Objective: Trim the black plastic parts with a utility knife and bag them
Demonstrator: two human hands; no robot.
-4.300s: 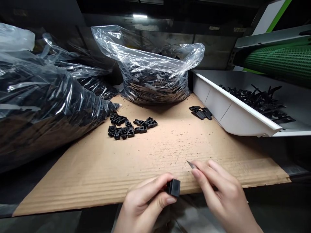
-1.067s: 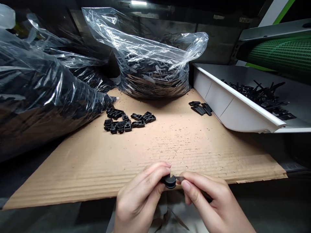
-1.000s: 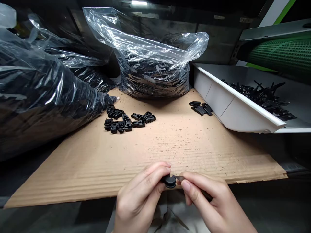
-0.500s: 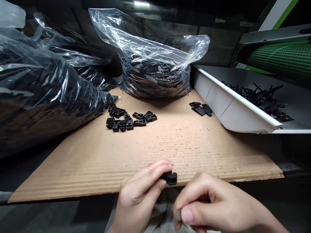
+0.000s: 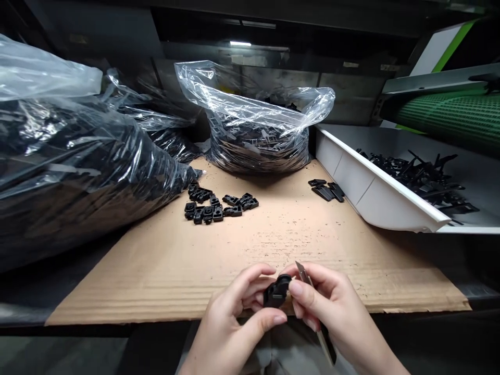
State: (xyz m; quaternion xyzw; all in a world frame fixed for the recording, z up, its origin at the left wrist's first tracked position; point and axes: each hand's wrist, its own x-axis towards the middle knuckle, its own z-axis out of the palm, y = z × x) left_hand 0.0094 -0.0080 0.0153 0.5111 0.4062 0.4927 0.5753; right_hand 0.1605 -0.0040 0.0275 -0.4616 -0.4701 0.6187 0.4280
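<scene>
Near the front edge of the cardboard, my left hand (image 5: 238, 317) is closed around a small black plastic part (image 5: 276, 292), its thumb below the part. My right hand (image 5: 330, 299) holds a knife (image 5: 327, 344) with a thin metal blade pointing up and away, and its thumb and fingertips also touch the right side of the black part. Several similar black parts (image 5: 208, 212) lie in a loose group on the cardboard (image 5: 164, 265), left of centre. A few flat black pieces (image 5: 323, 193) lie beside the white tray.
A large clear bag of black parts (image 5: 260, 148) stands at the back. Another full bag (image 5: 78, 172) fills the left side. The white tray (image 5: 367, 192) at the right holds black pieces, below a green mesh roll (image 5: 449, 109). Dark crumbs dot the cardboard.
My right hand has moved up to the black part, which is now tilted between both hands. The knife's blade now shows sharply. The view has shifted, so the surroundings sit lower.
</scene>
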